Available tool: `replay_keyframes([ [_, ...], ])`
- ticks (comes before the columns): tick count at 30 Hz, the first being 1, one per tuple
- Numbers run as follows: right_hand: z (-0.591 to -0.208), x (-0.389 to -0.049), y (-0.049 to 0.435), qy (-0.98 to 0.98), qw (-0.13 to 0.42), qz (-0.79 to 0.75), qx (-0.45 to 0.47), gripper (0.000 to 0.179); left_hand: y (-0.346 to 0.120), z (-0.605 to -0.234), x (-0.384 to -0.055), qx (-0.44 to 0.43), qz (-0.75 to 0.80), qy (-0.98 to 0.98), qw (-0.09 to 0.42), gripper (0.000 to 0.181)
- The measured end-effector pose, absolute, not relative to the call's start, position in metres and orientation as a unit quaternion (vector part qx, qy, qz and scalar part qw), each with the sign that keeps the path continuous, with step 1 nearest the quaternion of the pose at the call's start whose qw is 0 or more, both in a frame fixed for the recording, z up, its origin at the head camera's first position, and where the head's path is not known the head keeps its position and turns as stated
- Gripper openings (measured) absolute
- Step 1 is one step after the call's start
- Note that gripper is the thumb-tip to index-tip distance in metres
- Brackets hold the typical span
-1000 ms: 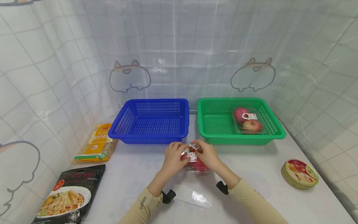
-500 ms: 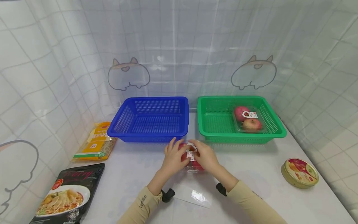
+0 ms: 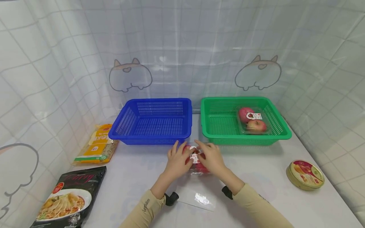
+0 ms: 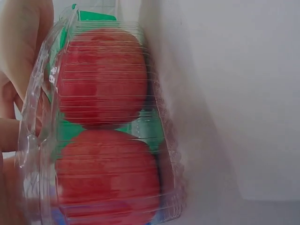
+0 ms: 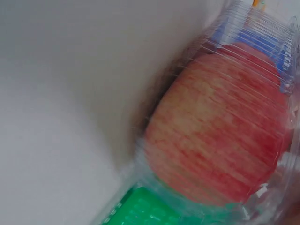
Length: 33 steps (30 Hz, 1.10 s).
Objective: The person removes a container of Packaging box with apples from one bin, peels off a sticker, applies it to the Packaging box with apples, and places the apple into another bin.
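Note:
A clear plastic box (image 3: 196, 173) with red apples (image 4: 103, 77) in it sits on the table, in front of the two baskets. A white printed label (image 3: 195, 158) lies on its lid. My left hand (image 3: 177, 162) rests on the left of the lid, thumb and index finger at the label, other fingers spread. From the right, my right hand (image 3: 212, 161) touches the label's other side with loosely extended fingers. Ribbed side walls and the apples fill the left wrist view; one apple (image 5: 215, 126) shows large in the right wrist view.
Behind stand a blue basket (image 3: 114, 134) and a green basket (image 3: 222, 137) holding another labelled apple box (image 3: 253, 122). At left lie a yellow noodle packet (image 3: 97, 144) and a black food pouch (image 3: 71, 193). A round tin (image 3: 305, 175) sits right; a glossy sheet (image 3: 196, 198) lies in front.
The label looks flatter on the lid than before. My right hand's fingers have gone from bent over the label to more extended and spread; the left hand's fingers have also spread.

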State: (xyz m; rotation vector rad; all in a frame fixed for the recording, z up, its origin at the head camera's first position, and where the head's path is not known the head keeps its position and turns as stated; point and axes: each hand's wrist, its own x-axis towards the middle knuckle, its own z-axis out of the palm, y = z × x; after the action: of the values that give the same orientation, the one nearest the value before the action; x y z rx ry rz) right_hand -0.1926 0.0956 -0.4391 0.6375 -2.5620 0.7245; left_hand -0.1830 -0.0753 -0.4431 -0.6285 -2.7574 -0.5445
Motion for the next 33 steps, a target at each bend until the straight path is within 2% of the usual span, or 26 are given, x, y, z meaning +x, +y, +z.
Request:
replay_keyframes([
  [8,-0.444,-0.185,0.101,-0.937,0.158,0.238,0.203,0.057,-0.078,-0.443,-0.184,-0.191,-0.185,-0.961,0.08,0.045],
  [21,-0.45,-0.186,0.105,-0.937,0.163,0.233,0.203,0.055,-0.081,-0.444,-0.187,-0.183,-0.178,-0.964,0.069,0.048],
  [27,-0.452,-0.18,0.113,-0.903,0.172,0.342,0.193,0.051,-0.087,-0.447,-0.183,-0.173,-0.219,-0.959,0.052,0.053],
  [30,-0.452,-0.175,0.12,-0.873,0.14,0.444,0.148,0.053,-0.092,-0.451,-0.181,-0.152,-0.272,-0.949,0.04,0.056],
  [33,-0.451,-0.171,0.127,-0.822,0.063,0.56,0.076,0.059,-0.097,-0.455,-0.179,-0.116,-0.341,-0.933,0.024,0.061],
])
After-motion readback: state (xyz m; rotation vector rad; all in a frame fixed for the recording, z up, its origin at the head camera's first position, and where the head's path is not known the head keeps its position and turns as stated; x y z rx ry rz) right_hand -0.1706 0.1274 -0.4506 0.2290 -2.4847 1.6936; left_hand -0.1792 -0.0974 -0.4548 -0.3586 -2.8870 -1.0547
